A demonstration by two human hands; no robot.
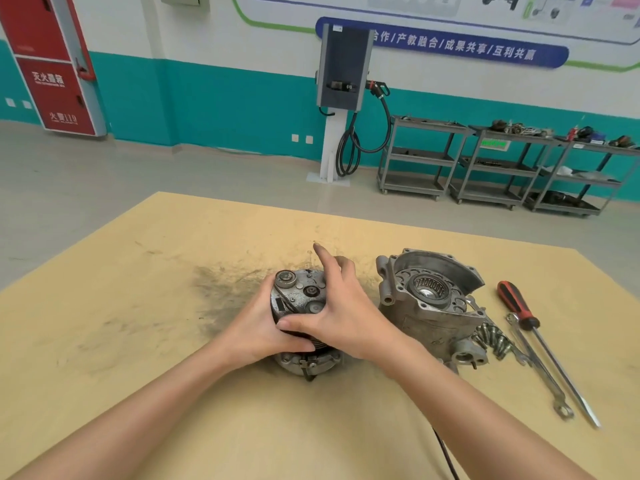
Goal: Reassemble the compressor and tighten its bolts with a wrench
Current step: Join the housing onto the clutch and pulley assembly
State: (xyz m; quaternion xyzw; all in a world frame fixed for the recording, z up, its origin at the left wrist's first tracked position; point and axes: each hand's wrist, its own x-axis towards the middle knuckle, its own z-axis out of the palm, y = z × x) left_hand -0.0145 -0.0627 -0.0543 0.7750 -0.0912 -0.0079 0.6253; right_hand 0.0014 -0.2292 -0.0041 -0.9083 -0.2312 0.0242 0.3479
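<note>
A round grey compressor core (300, 296) stands upright on the tan table (138, 306), its top face showing small discs and a bearing. My left hand (258, 325) grips its left side. My right hand (341, 308) wraps round its right side, thumb across the front and index finger raised. To the right lies the aluminium compressor housing (431, 303) with a needle bearing in its open end. Several bolts (493, 339) lie in a pile beside it. A metal wrench (540, 368) and a red-and-black screwdriver (523, 315) lie further right.
Dark grease smears (221, 292) mark the table left of the core. A black cable (446, 455) crosses the table's near right part. Beyond the table stand a charging post (341, 98) and grey shelf carts (491, 164) along the teal wall.
</note>
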